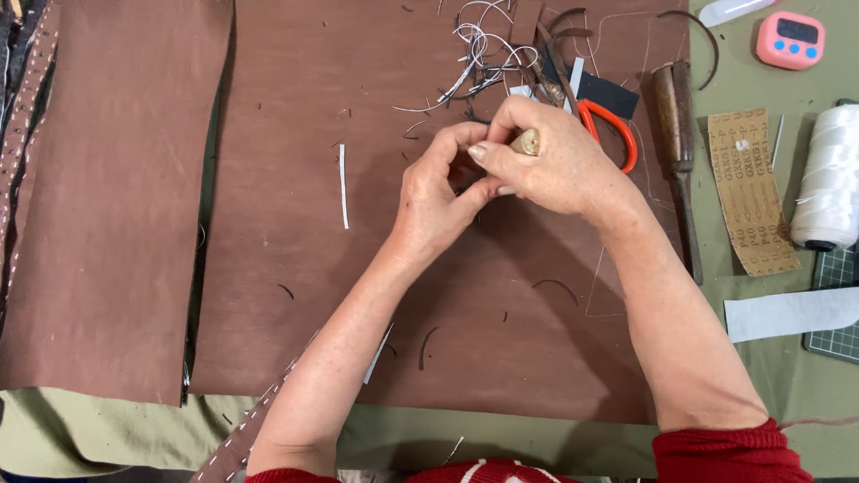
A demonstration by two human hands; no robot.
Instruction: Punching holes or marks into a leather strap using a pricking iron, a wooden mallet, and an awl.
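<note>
A stitched brown strap (242,438) ran under the left forearm at the near edge of the large brown leather sheet (295,286) that covered the worktop (761,376). Over the middle of that sheet both hands met: the left hand (437,201) had its grip pressed together, fingertips pinching something too small to make out, while the right hand (550,161) was closed around a wooden-handled tool (526,141), only the handle's butt showing. Just beyond the right hand lay orange-handled scissors (617,134); farther still, a tangle of white thread scraps (483,49). Right of the sheet stood a white thread spool (830,179) and, farthest, a pink timer (789,39)
</note>
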